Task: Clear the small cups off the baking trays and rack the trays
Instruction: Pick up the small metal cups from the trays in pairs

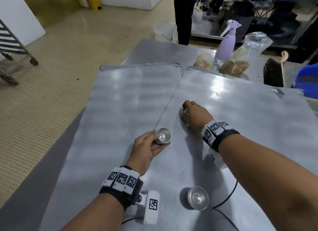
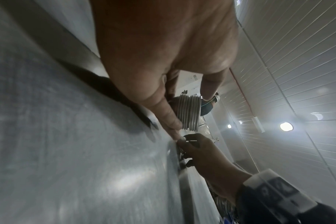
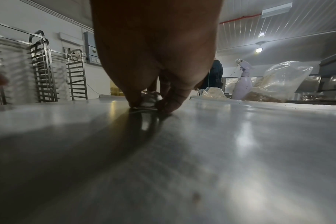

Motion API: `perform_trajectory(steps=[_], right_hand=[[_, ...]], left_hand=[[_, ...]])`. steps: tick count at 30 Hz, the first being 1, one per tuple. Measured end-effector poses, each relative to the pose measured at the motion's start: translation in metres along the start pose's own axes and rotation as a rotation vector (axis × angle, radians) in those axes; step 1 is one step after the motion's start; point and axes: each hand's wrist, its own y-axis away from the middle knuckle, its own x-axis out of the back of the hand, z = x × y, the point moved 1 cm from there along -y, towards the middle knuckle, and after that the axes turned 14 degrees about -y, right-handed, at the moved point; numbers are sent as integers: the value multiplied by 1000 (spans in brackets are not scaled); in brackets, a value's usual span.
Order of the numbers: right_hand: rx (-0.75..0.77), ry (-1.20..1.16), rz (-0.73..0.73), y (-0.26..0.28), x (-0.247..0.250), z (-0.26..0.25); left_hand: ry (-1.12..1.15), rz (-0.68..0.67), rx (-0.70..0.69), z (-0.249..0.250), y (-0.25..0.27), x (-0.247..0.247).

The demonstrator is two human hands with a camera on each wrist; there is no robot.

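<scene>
Two flat metal baking trays lie side by side on the table, the left tray (image 1: 120, 96) and the right tray (image 1: 240, 110). My left hand (image 1: 151, 144) grips a nested stack of small metal cups (image 1: 163, 135), whose stacked rims (image 2: 189, 112) show in the left wrist view. My right hand (image 1: 191, 113) curls down over another small cup (image 1: 182, 111) that sits on the right tray, fingers pinching it (image 3: 150, 100). A third small cup (image 1: 197, 198) stands alone near the tray's front.
Behind the trays are a lilac spray bottle (image 1: 226, 43), plastic bags of crumbs (image 1: 240, 58), a brush (image 1: 273, 74) and a blue tub (image 1: 308, 79). A wheeled tray rack (image 1: 12, 46) stands on the floor at left. More racks (image 3: 42, 72) line the wall. A person (image 1: 184, 15) stands beyond the table.
</scene>
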Motion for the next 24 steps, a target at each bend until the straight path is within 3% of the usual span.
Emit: perform_trajectory(steps=[10, 24], right_hand=[[-11, 8, 1, 97, 27, 17], [-228, -149, 187, 227, 9, 34]], left_hand=[[-75, -65, 29, 6, 34, -17], [-319, -136, 26, -6, 82, -14]])
